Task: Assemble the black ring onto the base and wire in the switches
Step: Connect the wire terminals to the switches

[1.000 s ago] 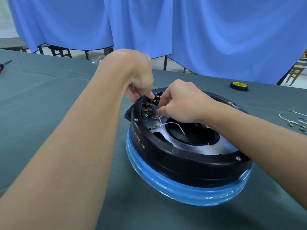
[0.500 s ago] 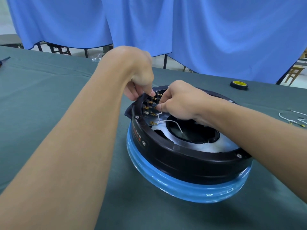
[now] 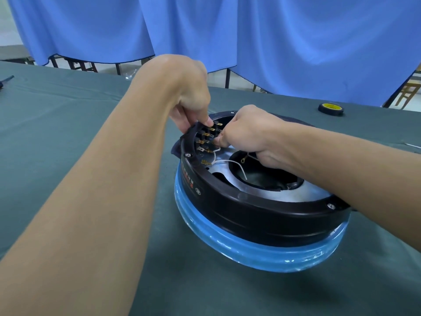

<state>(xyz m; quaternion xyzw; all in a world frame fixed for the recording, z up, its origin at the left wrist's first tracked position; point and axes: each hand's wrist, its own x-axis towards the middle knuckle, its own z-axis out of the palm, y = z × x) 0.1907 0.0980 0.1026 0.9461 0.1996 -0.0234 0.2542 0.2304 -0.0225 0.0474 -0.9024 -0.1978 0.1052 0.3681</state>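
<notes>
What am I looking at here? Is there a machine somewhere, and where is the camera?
There is no machine: a person is working with two bare hands. The view comes from a camera worn on their head, looking down along both forearms.

On the green cloth table sits a round blue-wrapped base with a black ring seated on top. On the ring's inner wall, at its far left, are rows of brass switch terminals.

The left hand pinches the ring's rim beside them, probably to steady it. The right hand pinches the end of a thin white wire close to those terminals, apparently to push it on. Whether it has connected cannot be seen.

A roll of black tape lies farther back on the right, and blue curtains hang behind.
</notes>
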